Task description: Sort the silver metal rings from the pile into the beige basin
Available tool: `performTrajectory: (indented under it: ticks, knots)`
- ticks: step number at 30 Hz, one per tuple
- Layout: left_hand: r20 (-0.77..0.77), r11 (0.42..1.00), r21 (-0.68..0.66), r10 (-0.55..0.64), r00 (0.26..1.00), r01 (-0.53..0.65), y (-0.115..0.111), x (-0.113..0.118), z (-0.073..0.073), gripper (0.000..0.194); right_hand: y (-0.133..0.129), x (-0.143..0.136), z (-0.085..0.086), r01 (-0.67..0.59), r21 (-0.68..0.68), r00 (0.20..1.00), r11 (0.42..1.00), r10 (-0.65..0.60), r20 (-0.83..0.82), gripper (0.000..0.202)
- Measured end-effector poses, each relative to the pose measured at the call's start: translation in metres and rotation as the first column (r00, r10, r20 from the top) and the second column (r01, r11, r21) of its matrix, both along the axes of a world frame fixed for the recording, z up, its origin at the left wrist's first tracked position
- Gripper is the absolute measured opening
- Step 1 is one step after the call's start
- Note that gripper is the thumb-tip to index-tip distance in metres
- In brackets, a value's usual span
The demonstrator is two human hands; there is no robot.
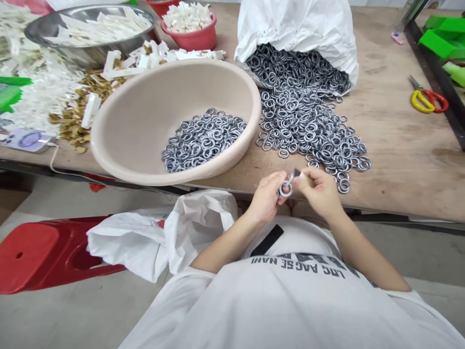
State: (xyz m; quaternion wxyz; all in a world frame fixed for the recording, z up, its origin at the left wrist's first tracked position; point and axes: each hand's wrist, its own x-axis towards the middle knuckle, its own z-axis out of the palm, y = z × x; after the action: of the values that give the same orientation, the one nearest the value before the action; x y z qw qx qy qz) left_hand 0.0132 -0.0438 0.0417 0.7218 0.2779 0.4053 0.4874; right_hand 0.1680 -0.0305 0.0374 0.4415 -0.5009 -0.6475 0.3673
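Over the table's front edge, my left hand [269, 195] is closed around a few grey rings [286, 188], which stick out at its fingertips. Just beside it, my right hand [319, 190] pinches a small dark flat piece [297, 172], possibly a blade, close to those rings. Behind my hands a heap of loose grey rings [305, 126] spreads across the table from the mouth of a white sack [296, 24]. To the left, a large beige basin [174, 92] holds a smaller pile of rings [205, 140].
Red-and-yellow scissors [428, 99] lie at the right, near a dark rail and green bins [443, 36]. A steel bowl [87, 51] and a red bowl [192, 39] hold white pieces. A phone [27, 140] lies far left; a red stool [32, 257] stands below.
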Motion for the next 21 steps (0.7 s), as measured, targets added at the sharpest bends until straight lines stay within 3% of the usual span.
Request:
performTrajectory:
  ticks: [3,9,14,18,21]
  knots:
    - [0.003,0.996,0.011,-0.091,0.996,0.091,-0.006,0.001,-0.001,0.039,0.008,0.01,-0.002,0.119,-0.055,0.98,0.991,-0.126,-0.151,0.029]
    - [0.012,0.999,0.036,-0.02,1.0,0.019,-0.004,0.002,0.0,0.037,-0.005,-0.004,0.008,-0.151,-0.05,0.978,0.987,0.142,-0.153,0.033]
    - [0.004,1.0,0.003,-0.001,1.0,0.001,-0.002,0.002,-0.001,0.036,-0.003,-0.013,0.004,-0.103,-0.043,0.981,0.994,0.095,-0.168,0.022]
    - [0.012,0.995,0.036,0.092,0.996,-0.092,0.002,0.001,-0.003,0.037,-0.007,-0.013,0.002,0.119,0.165,0.993,0.979,-0.119,-0.006,0.02]
    - [0.02,0.99,0.041,0.136,0.99,-0.137,0.003,0.001,-0.001,0.039,-0.014,-0.013,0.002,0.016,0.326,0.985,0.945,-0.07,0.156,0.023]
